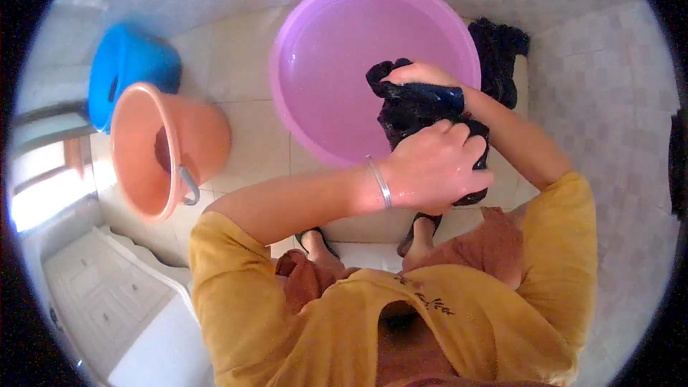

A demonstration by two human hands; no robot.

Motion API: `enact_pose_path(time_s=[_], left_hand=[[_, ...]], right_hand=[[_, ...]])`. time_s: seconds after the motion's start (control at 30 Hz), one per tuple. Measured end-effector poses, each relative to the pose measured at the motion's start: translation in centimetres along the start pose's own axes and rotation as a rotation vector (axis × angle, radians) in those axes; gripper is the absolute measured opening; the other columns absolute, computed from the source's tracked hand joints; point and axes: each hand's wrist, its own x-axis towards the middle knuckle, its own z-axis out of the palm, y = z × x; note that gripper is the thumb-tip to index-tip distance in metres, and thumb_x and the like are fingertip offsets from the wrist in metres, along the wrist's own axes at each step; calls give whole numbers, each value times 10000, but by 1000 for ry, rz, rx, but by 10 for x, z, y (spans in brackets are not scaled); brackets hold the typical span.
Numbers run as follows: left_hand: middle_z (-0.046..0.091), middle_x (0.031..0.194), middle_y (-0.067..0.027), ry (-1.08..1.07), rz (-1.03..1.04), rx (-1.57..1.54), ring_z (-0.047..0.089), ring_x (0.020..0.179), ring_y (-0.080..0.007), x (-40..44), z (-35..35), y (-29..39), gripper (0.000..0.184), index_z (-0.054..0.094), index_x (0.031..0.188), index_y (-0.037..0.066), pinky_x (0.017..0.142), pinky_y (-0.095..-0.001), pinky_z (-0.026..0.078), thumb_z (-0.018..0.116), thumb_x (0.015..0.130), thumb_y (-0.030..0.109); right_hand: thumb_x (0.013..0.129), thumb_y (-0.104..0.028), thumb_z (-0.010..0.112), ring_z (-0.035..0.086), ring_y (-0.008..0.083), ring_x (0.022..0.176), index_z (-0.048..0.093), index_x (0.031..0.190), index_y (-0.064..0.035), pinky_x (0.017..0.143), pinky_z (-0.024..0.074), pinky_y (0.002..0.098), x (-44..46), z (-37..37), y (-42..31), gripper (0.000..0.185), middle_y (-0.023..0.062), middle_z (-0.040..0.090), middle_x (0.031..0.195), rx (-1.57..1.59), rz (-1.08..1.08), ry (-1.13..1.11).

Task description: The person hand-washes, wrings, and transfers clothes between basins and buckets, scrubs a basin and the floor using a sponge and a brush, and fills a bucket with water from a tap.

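A dark, wet-looking cloth [419, 111] is bunched between my two hands, over the near right rim of a wide pink-purple basin [282, 100]. My left hand [437, 161], with a silver bangle at its wrist, is closed on the near part of the cloth, knuckles up. Farther forward, my right hand [423, 74] grips the cloth's far part, its fingers partly hidden by the folds. Part of the cloth hangs below my left hand on the near side. What exact garment it is, I cannot tell.
Another dark cloth [498, 61] lies right of the basin, against its rim. To the left stand an orange bucket [204, 129] with a grey handle grip and a blue bucket [147, 64]. My sandalled feet are on the tiled floor [251, 129]. A white moulded object [107, 279] is at lower left.
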Motion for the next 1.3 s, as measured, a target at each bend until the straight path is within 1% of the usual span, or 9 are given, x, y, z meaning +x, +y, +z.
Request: enact_pose_path(time_s=[0.1, 0.3, 0.63, 0.73, 0.83, 0.93, 1.03, 1.2, 1.3], left_hand=[[447, 719, -72, -179, -5, -8, 484, 682, -225, 8, -5, 1, 200, 539, 756, 155, 569, -307, 399, 571, 571, 222], [487, 733, -119, -356, 68, 24, 503, 666, -244, 21, 18, -2, 254, 556, 816, 136, 559, -331, 410, 581, 576, 213], [539, 896, -155, -707, 176, 314, 517, 888, -277, 43, 97, -30, 341, 548, 891, 103, 688, -369, 415, 609, 577, 220], [524, 926, -137, -872, 204, 417, 484, 928, -289, 42, 75, -37, 392, 541, 943, 135, 764, -376, 392, 616, 572, 234], [509, 913, -94, -338, -27, 53, 496, 870, -275, 3, -6, -48, 393, 549, 916, 154, 718, -362, 409, 637, 540, 228], [499, 903, -127, 320, -437, -241, 487, 852, -309, -47, -64, -54, 523, 510, 964, 114, 759, -361, 406, 677, 474, 191], [486, 1054, -87, 890, -687, -645, 451, 1007, -197, -104, -118, -50, 623, 418, 1110, 43, 891, -319, 341, 674, 541, 42], [446, 1107, -112, 1232, -792, -577, 421, 1042, -221, -227, -232, -52, 653, 345, 1196, 53, 936, -319, 292, 533, 571, 46], [414, 1161, -136, 1186, -808, -456, 394, 1090, -227, -307, -273, -41, 712, 256, 1263, 37, 956, -318, 257, 537, 615, 126]], right_hand=[[672, -269, 565, 522, 164, 591, 597, 744, -62, 551, 400, 291, 6, -2, -8, 221, 72, 574, 656, 118, 380, 77], [592, -286, 601, 515, 215, 551, 580, 668, 20, 523, 393, 319, 8, -3, -2, 317, 132, 566, 627, -199, 128, 189], [537, -294, 606, 530, 251, 575, 581, 648, 31, 549, 409, 350, 19, -7, 25, 344, 162, 564, 614, -211, 223, 355], [583, -243, 589, 535, 251, 604, 578, 701, 26, 563, 415, 353, 43, -28, 72, 294, 131, 580, 683, -188, 191, 587], [700, -263, 538, 548, 205, 637, 582, 794, -45, 576, 418, 344, 12, -47, 25, 241, 74, 584, 717, 523, 258, 423], [764, -266, 514, 568, 195, 679, 559, 859, -49, 631, 462, 309, 15, -35, -31, 241, 83, 587, 775, 847, 165, 360], [772, -284, 508, 572, 205, 711, 558, 876, -49, 652, 465, 314, 52, 0, -87, 261, 93, 589, 825, 1019, 43, 247], [783, -296, 508, 582, 199, 723, 554, 897, -35, 658, 478, 301, 144, 106, -190, 289, 87, 596, 843, 1022, -111, 154], [785, -306, 515, 584, 190, 739, 548, 937, -53, 661, 483, 293, 181, 178, -212, 297, 74, 595, 865, 907, -207, 103]])
